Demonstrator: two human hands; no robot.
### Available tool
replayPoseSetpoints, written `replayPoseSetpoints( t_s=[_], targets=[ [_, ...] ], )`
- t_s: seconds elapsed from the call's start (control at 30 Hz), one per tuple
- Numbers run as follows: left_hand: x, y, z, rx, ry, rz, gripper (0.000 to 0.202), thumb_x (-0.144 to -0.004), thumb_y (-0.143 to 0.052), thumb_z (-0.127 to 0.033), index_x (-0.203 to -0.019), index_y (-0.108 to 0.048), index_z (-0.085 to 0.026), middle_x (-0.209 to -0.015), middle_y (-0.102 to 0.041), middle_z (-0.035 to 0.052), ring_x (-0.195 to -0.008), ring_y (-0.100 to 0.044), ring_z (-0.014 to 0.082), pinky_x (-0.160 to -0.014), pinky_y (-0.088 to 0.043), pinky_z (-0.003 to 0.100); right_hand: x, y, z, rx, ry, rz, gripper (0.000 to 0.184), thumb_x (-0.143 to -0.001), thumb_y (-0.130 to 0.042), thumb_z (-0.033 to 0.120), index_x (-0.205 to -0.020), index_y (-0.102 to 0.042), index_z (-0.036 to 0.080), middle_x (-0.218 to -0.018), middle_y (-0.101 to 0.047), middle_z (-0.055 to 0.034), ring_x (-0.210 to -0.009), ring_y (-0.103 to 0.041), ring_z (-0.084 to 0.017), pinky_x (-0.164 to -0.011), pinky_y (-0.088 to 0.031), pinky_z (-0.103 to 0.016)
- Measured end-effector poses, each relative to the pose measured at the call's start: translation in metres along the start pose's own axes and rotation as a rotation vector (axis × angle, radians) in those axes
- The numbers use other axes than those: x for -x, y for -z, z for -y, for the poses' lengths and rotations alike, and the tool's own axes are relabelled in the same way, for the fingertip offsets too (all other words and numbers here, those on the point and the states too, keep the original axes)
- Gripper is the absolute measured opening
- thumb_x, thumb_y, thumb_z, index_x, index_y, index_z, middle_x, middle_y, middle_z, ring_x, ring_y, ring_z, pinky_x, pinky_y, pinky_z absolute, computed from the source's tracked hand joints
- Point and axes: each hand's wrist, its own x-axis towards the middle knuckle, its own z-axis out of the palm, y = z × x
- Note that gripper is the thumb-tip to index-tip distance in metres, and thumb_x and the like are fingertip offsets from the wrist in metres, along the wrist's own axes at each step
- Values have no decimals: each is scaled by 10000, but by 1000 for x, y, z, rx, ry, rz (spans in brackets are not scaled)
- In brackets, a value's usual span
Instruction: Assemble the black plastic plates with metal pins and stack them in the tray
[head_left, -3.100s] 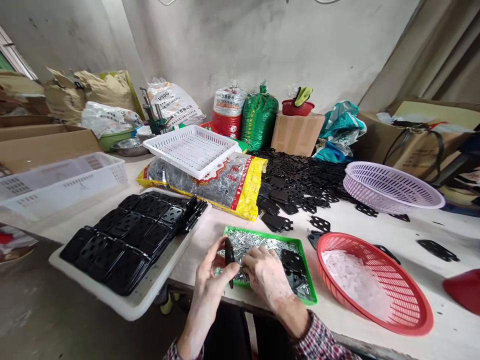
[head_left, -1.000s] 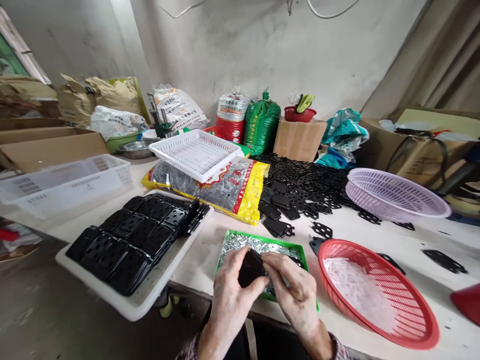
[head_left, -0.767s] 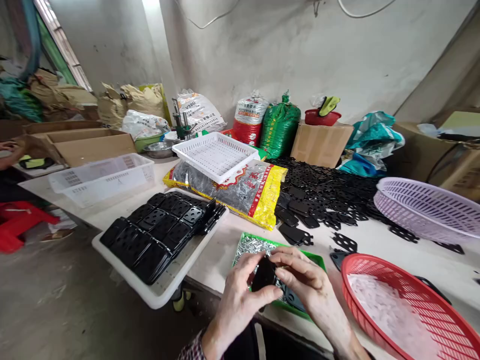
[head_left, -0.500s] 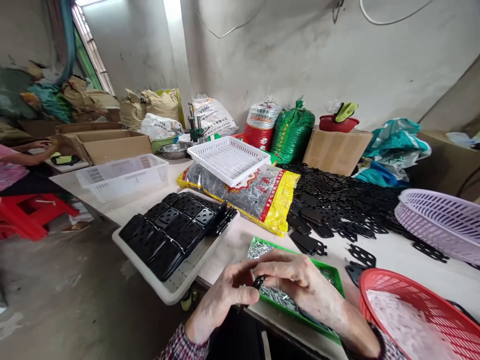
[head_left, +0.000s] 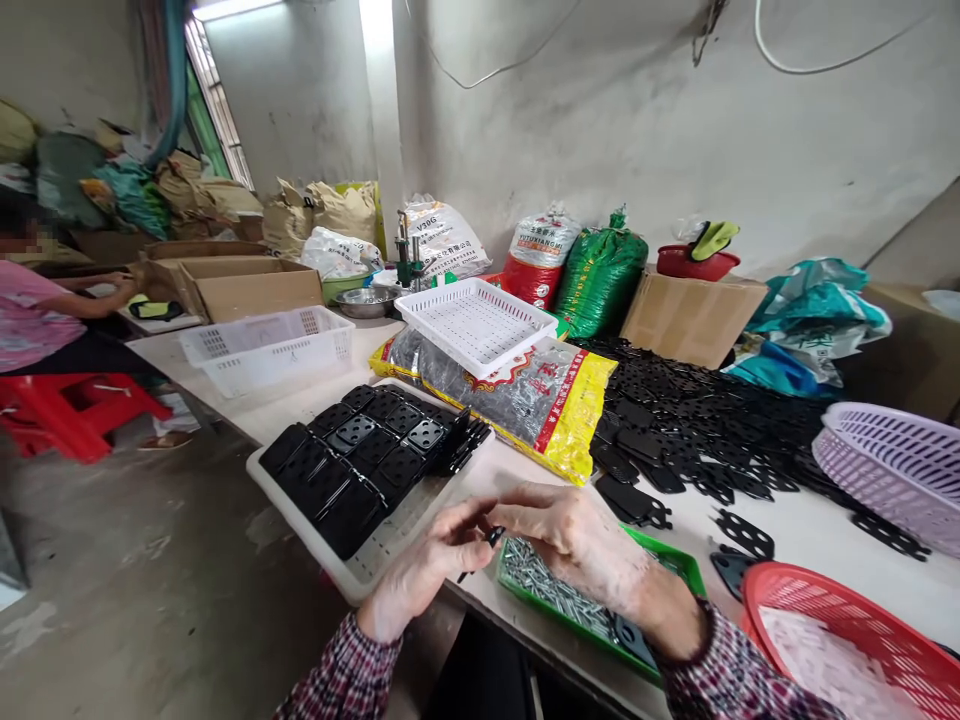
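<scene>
My left hand (head_left: pixel 424 570) and my right hand (head_left: pixel 577 540) meet above the table, their fingertips pinching a small black part (head_left: pixel 493 537). A thin dark pin (head_left: pixel 469 565) seems to stick out of it, though the fingers hide most of the part. Below my right hand sits a green tray (head_left: pixel 570 625) full of silvery metal pins (head_left: pixel 547 585). Stacks of perforated black plates (head_left: pixel 360 460) lie in a white plastic tray (head_left: pixel 394 535) to the left of my left hand.
A heap of black plates (head_left: pixel 697 440) lies beyond a yellow-and-red sack (head_left: pixel 495 400). A red basket (head_left: pixel 832 620) holds white pieces at right. Lilac (head_left: pixel 892 470) and white (head_left: pixel 266 350) baskets stand farther off. A co-worker (head_left: pixel 37 320) sits at far left.
The view has swung left, bringing the co-worker into sight. The large black plate between my hands is gone from view; my fingers now pinch a small black part above the tray's left side.
</scene>
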Motion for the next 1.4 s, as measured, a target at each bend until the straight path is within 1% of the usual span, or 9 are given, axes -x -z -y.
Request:
replayPoseSetpoints(
  t_s=[0.1, 0.13, 0.2, 0.3, 0.43, 0.63, 0.8, 1.03, 1.4],
  targets=[
    [-1, 10, -4, 28, 2, 109, 549, -802, -699, -454, -1320, -660, -277, -1218, -733, 69, -1118, -667, 305, -987, -522, 460, -5, -1, -8, 67, 49, 24, 591, -858, -382, -46, -1267, -686, 253, -1216, -722, -74, -1044, -710, -197, -867, -554, -269],
    [-3, 13, -7, -34, -28, 91, 522, -831, -674, -437, -1329, -652, -280, -1262, -718, 66, -1170, -649, 299, -1017, -509, 452, -8, 0, -12, 87, 69, 13, 586, -863, -373, -43, -1268, -684, 244, -1223, -719, -78, -1057, -708, -196, -875, -557, -274],
    [-8, 20, -10, -226, -84, 0, 453, -927, -549, -421, -1342, -636, -260, -1316, -693, 74, -1215, -635, 268, -1026, -513, 415, -15, 2, -22, 130, 102, -41, 567, -876, -357, -29, -1252, -693, 232, -1209, -725, -85, -1060, -711, -193, -890, -562, -287],
    [-23, 30, -3, -504, -115, -230, 440, -1009, -346, -330, -1303, -648, -204, -1321, -685, 104, -1215, -636, 232, -1052, -496, 401, -29, 4, -42, 205, 79, -167, 491, -899, -390, 12, -1198, -717, 223, -1164, -737, -90, -1009, -726, -193, -864, -578, -294],
    [-45, 43, 24, -727, -128, -359, 354, -898, -490, -179, -1178, -704, -191, -1265, -710, 117, -1217, -625, 266, -1110, -436, 461, -57, -4, -63, 356, -22, -177, 419, -905, -430, 19, -1140, -723, 206, -1167, -723, -91, -974, -717, -182, -829, -567, -271],
    [-53, 49, 45, -904, -129, -376, 357, -871, -471, -100, -1100, -732, -183, -1197, -739, 127, -1170, -651, 270, -1085, -454, 466, -90, -25, -77, 594, -45, 33, 323, -929, -436, 11, -1028, -690, 183, -1040, -699, -76, -932, -665, -175, -769, -489, -239],
    [-50, 50, 52, -968, -119, -344, 363, -878, -458, -104, -1096, -738, -180, -1164, -757, 122, -1115, -681, 268, -1059, -472, 452, -95, -34, -83, 637, -45, 112, 280, -958, -428, 36, -941, -673, 173, -972, -669, -73, -826, -625, -169, -696, -444, -251],
    [-53, 50, 59, -985, -112, -322, 359, -875, -465, -110, -1094, -742, -176, -1113, -775, 122, -1084, -710, 257, -1006, -525, 378, -99, -46, -91, 667, -30, 200, 217, -966, -482, 72, -943, -676, 167, -966, -681, -73, -866, -621, -185, -775, -439, -281],
    [-58, 49, 45, -1008, -45, -341, 464, -886, -510, -104, -1342, -594, -112, -1389, -628, 177, -1281, -598, 260, -1106, -445, 378, -107, -49, -97, 671, -25, 213, 174, -987, -514, 142, -945, -681, 160, -966, -702, -92, -958, -623, -223, -874, -440, -346]
  ],
)
